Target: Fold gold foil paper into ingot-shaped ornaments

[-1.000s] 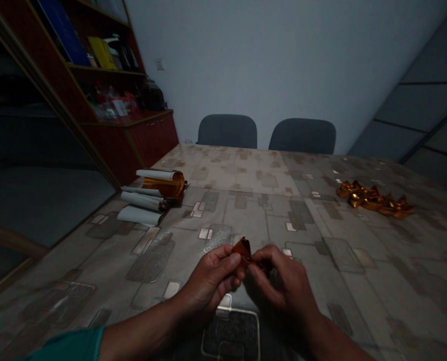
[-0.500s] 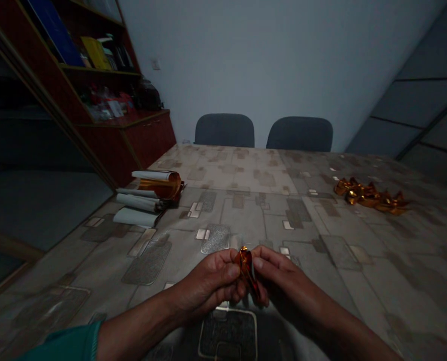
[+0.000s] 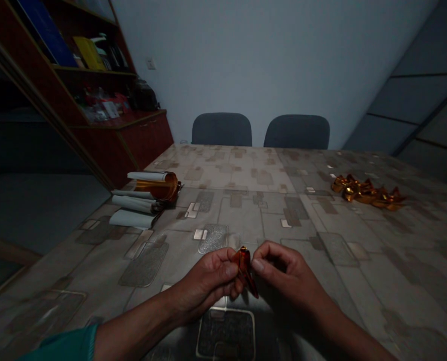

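Observation:
A small folded piece of shiny orange-gold foil paper [image 3: 245,265] is upright between my hands, above the near part of the table. My left hand [image 3: 217,278] pinches its left side between thumb and fingers. My right hand [image 3: 283,268] has thumb and index fingertip together at the foil's right edge, its other fingers curled. At the left of the table lie folded sheets [image 3: 161,188], gold on one face and pale on the other. Several folded gold foil pieces [image 3: 366,193] sit in a cluster at the right.
The patterned tablecloth [image 3: 231,173] covers the table. Two grey chairs [image 3: 221,129] [image 3: 297,131] stand behind its far edge. A red-brown cabinet [image 3: 148,140] with filled shelves is at the back left.
My right hand's lower fingers have drawn away from the foil and curled in, with thumb and index still at its edge. My left hand keeps its hold. The view has shifted slightly.

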The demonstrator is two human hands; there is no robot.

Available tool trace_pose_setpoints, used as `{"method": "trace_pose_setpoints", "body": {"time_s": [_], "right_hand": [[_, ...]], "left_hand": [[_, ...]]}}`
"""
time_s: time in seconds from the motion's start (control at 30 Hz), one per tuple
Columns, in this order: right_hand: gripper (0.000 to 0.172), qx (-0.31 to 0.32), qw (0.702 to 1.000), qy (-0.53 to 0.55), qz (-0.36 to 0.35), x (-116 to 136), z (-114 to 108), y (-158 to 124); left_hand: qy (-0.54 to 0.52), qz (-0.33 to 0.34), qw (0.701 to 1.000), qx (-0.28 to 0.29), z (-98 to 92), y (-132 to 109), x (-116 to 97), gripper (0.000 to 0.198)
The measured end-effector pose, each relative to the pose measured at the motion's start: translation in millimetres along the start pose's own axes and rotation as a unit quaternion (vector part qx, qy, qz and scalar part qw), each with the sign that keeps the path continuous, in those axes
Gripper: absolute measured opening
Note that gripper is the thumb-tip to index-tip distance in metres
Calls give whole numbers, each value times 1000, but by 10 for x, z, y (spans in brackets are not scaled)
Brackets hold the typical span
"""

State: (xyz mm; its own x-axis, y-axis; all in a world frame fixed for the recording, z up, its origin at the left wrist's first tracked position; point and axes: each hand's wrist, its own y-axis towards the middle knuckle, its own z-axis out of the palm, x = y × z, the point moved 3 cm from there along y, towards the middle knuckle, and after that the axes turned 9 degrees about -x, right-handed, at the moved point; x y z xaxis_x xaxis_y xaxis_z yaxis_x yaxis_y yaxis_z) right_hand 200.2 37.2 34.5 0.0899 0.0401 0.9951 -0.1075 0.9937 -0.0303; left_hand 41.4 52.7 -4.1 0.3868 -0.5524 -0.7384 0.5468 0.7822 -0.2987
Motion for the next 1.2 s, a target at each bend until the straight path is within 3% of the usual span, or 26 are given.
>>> {"method": "trace_pose_setpoints", "body": {"time_s": [0.2, 0.47, 0.67, 0.9, 1.2], "right_hand": [[38, 30, 997, 52, 46, -68, 33, 10], [34, 26, 998, 41, 44, -28, 72, 25], [35, 11, 997, 55, 44, -73, 34, 14], [28, 76, 989, 66, 110, -60, 25, -60], [31, 103, 985, 84, 111, -55, 62, -75]], "left_hand": [[4, 2, 1000, 7, 21, -1, 4, 33], [25, -8, 999, -22, -11, 1, 7, 34], [20, -21, 1000, -8, 42, -25, -25, 31], [14, -18, 1000, -7, 37, -41, -88, 29], [26, -15, 1000, -7, 40, -62, -69, 27]]}}
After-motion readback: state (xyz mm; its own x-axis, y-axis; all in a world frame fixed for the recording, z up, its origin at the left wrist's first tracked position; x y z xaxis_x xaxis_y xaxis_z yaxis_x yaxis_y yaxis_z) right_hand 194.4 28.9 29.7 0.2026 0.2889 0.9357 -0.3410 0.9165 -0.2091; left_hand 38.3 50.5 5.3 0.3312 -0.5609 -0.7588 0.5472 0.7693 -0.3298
